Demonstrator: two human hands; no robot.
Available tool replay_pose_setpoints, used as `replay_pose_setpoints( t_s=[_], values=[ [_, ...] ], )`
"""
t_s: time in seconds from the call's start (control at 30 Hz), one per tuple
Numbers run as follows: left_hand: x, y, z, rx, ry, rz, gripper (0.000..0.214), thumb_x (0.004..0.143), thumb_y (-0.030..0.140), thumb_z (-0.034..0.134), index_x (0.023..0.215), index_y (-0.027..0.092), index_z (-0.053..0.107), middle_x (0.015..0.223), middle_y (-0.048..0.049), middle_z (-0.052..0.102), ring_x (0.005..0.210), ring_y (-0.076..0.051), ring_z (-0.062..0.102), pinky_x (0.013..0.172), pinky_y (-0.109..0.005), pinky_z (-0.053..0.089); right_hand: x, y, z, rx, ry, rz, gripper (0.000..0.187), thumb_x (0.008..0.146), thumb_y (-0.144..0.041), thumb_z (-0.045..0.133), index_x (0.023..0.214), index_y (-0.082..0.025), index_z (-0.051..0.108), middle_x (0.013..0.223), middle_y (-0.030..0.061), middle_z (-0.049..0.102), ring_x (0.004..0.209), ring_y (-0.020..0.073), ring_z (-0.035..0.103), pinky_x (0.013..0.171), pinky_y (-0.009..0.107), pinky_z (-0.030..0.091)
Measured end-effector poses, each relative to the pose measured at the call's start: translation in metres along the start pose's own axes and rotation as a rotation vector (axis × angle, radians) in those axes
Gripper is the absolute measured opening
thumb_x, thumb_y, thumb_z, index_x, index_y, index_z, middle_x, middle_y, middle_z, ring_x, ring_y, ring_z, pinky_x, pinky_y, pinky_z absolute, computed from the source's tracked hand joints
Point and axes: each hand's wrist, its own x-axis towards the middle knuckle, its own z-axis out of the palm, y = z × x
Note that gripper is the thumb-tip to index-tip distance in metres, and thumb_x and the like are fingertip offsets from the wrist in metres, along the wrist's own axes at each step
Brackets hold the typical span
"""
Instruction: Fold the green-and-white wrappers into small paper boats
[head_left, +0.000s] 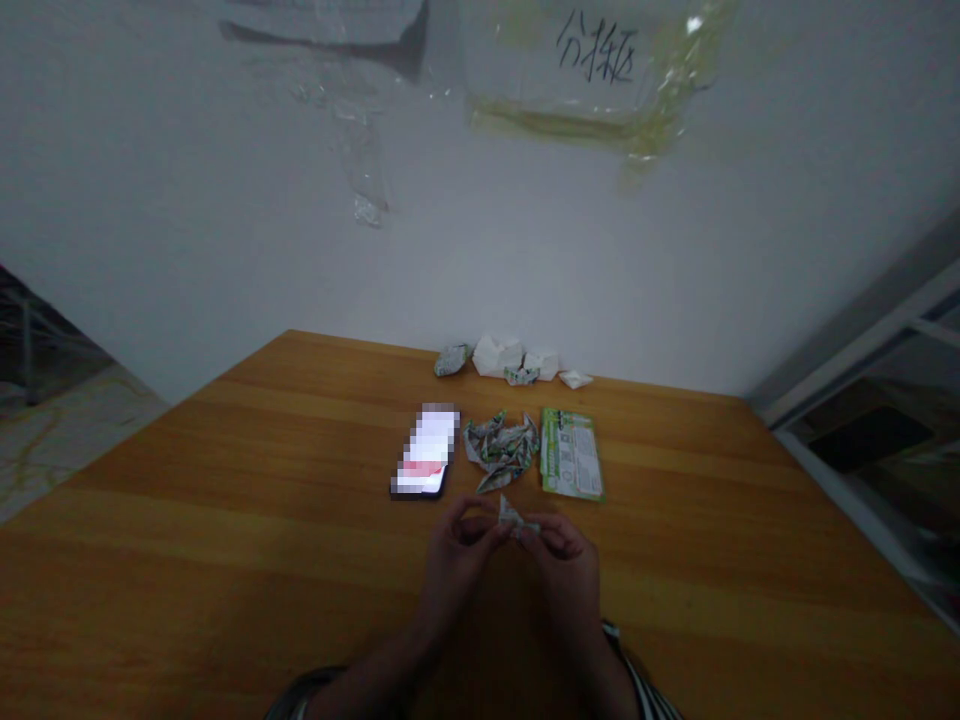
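Both my hands meet low over the middle of a wooden table (pixel 225 520). A small folded piece of printed paper (pixel 514 517) is pinched between them. My left hand (pixel 459 555) grips its left side with curled fingers, and my right hand (pixel 564 562) grips its right side. Just beyond my hands lies a pile of several folded paper shapes (pixel 501 450) in the same green and white print. A flat green printed sheet (pixel 571 453) lies to the right of the pile.
A phone (pixel 426 463) with a lit screen lies left of the pile. Crumpled white and printed papers (pixel 510 360) sit at the table's far edge against a white wall (pixel 225 230). Plastic sheeting with writing (pixel 596 60) hangs on that wall. A metal frame (pixel 885 340) stands at the right.
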Motion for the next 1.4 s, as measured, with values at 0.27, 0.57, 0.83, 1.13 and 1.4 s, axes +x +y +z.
replay_pose_setpoints(
  t_s=[0.27,0.57,0.83,1.13,1.4],
  values=[
    [0.012,-0.006,-0.012,0.254,-0.262,0.2,0.037,0.067,0.019,0.076,0.103,0.021,0.067,0.091,-0.0055,0.077,0.084,-0.025,0.072,0.079,-0.036,0.056,0.011,0.005,-0.017,0.09,-0.091,0.096,0.031,0.064,-0.043,0.081,0.076,-0.015,0.072,0.057,0.003,0.073,0.049,0.0166,0.066,0.053,0.026,0.052],
    [0.02,0.004,-0.021,0.405,-0.283,0.281,0.015,0.073,0.016,0.07,0.086,0.02,0.076,0.078,-0.005,0.076,0.074,-0.022,0.068,0.07,-0.03,0.053,0.011,0.005,-0.019,0.269,-0.222,0.245,0.028,0.069,-0.041,0.08,0.077,-0.015,0.073,0.069,0.0073,0.075,0.061,0.0169,0.068,0.059,0.026,0.052],
    [0.015,0.004,-0.019,0.52,-0.285,0.421,0.01,0.074,0.022,0.07,0.066,0.017,0.073,0.078,-0.0043,0.064,0.067,-0.016,0.057,0.059,-0.022,0.043,0.021,0.007,-0.032,-0.144,-0.157,-0.073,0.022,0.07,-0.035,0.078,0.064,-0.015,0.072,0.056,0.0,0.067,0.052,0.0121,0.058,0.049,0.02,0.045],
    [0.016,-0.001,-0.014,0.165,-0.239,0.002,0.038,0.07,0.043,0.076,0.095,0.014,0.069,0.061,0.0005,0.067,0.051,-0.012,0.055,0.047,-0.02,0.04,0.021,0.012,-0.029,0.001,-0.309,0.021,0.022,0.077,-0.035,0.073,0.088,-0.017,0.069,0.057,-0.0033,0.065,0.044,0.0078,0.054,0.04,0.015,0.045],
    [0.014,-0.004,-0.011,-0.114,-0.372,-0.178,0.037,0.067,0.035,0.08,0.094,0.013,0.07,0.066,-0.0037,0.073,0.052,-0.012,0.06,0.05,-0.021,0.044,0.02,0.015,-0.03,0.118,-0.302,0.073,0.015,0.076,-0.03,0.074,0.08,-0.017,0.069,0.053,-0.0021,0.068,0.039,0.0079,0.057,0.035,0.013,0.044]
  ],
)
